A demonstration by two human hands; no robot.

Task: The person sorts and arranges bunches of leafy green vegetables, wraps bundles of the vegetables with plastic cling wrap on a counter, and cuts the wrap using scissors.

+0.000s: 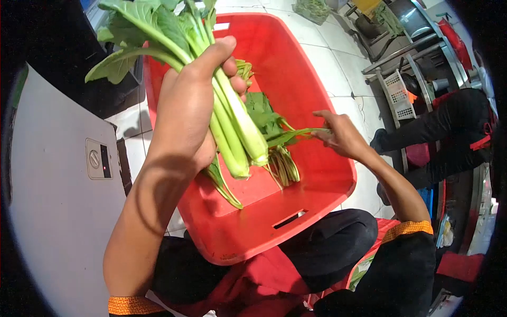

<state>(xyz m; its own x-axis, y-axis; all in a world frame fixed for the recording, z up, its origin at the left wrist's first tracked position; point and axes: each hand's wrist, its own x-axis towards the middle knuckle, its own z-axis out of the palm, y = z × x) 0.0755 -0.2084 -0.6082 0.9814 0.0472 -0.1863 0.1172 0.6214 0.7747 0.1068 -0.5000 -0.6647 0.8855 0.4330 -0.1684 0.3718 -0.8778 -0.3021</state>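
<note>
My left hand (185,105) is closed around a bunch of thick-stalked leafy greens (244,127), held above a red plastic tub (303,74). The cut stalk ends point down toward me, and the leaves spread to the upper left. Over the tub's right side, my right hand (340,136) pinches a thin green leaf (296,136) between thumb and fingers. Below it in the tub lie a bundle of thin green stems (285,166) and some darker leaves (259,108). A loose stalk (227,191) rests near the tub's front left.
A white appliance with a knob (94,158) stands at the left. White floor tiles (338,68) surround the tub. Another person's dark-clothed leg (438,124) is at the right, near metal shelving and a white plastic basket (398,95). A bag of greens (312,9) lies at the back.
</note>
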